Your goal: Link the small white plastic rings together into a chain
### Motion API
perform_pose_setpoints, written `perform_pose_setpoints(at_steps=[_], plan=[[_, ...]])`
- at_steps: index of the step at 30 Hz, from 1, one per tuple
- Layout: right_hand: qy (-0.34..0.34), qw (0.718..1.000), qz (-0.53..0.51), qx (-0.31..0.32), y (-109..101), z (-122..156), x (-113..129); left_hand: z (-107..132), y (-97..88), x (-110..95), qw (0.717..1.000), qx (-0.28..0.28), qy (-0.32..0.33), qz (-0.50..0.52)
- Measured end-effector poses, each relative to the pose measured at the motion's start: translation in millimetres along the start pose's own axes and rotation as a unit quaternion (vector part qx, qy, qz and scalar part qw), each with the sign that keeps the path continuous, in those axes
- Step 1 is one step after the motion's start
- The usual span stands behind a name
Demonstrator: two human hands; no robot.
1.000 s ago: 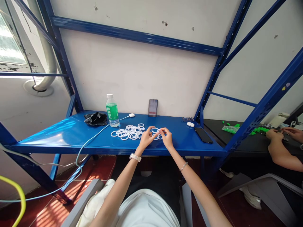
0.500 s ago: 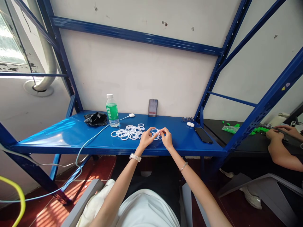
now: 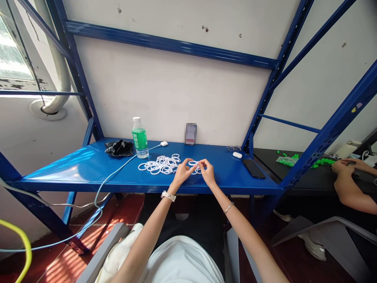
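Note:
Between my two hands are thin white rings [image 3: 193, 162], close above or on the blue tabletop; I cannot tell how many. My left hand [image 3: 182, 172] is closed, thumb and forefinger pinching a white ring at its left side. Opposite it, my right hand [image 3: 207, 171] pinches at the right side with thumb and fingertips. Parts of the rings are hidden behind the fingers. Just left of my left hand lies a loose pile of similar white rings [image 3: 160, 164], overlapping one another.
Behind the pile stands a green-labelled bottle [image 3: 140, 138] beside a crumpled black bag [image 3: 119, 148]. A phone [image 3: 191, 134] leans on the wall. To the right lie a black phone [image 3: 253, 168], white case [image 3: 237, 155] and glasses [image 3: 233, 148]. A co-worker's hands [image 3: 346, 166] are at the neighbouring table.
My hands keep nearly the same pose on the white rings. At the far right, the co-worker's hands have shifted slightly.

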State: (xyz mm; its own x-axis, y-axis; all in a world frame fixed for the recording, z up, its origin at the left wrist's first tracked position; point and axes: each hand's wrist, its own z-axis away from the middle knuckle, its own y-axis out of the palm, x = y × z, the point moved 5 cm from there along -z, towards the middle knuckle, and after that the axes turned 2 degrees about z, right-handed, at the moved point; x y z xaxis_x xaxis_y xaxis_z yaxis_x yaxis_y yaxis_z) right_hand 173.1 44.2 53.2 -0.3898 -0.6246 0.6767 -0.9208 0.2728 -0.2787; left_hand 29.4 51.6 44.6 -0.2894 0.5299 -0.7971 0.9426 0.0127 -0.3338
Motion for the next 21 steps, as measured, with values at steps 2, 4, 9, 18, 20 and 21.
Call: perform_pose_setpoints(at_steps=[2, 4, 9, 18, 20, 21], plan=[[-0.002, 1.000, 0.001, 0.005, 0.9, -0.1, -0.8, -0.2, 0.0, 0.0, 1.000, -0.002, 0.002, -0.001], [-0.009, 1.000, 0.009, 0.012, 2.0, -0.2, -1.1, -0.3, 0.2, -0.4, 1.000, -0.001, 0.006, -0.003], [-0.008, 1.000, 0.022, 0.004, 0.9, -0.6, -1.6, -0.2, -0.5, -0.5, 1.000, -0.006, 0.010, -0.002], [0.002, 1.000, -0.005, -0.001, 0.1, -0.1, -1.8, -1.4, 2.7, 2.1, 1.000, 0.015, 0.005, -0.001], [0.001, 1.000, -0.012, 0.004, 1.1, -0.2, -3.0, -1.3, 2.8, 2.0, 1.000, 0.014, 0.004, 0.003], [0.000, 1.000, -0.015, 0.007, 1.5, -0.2, -3.6, -1.2, 2.9, 1.9, 1.000, 0.016, 0.003, 0.005]])
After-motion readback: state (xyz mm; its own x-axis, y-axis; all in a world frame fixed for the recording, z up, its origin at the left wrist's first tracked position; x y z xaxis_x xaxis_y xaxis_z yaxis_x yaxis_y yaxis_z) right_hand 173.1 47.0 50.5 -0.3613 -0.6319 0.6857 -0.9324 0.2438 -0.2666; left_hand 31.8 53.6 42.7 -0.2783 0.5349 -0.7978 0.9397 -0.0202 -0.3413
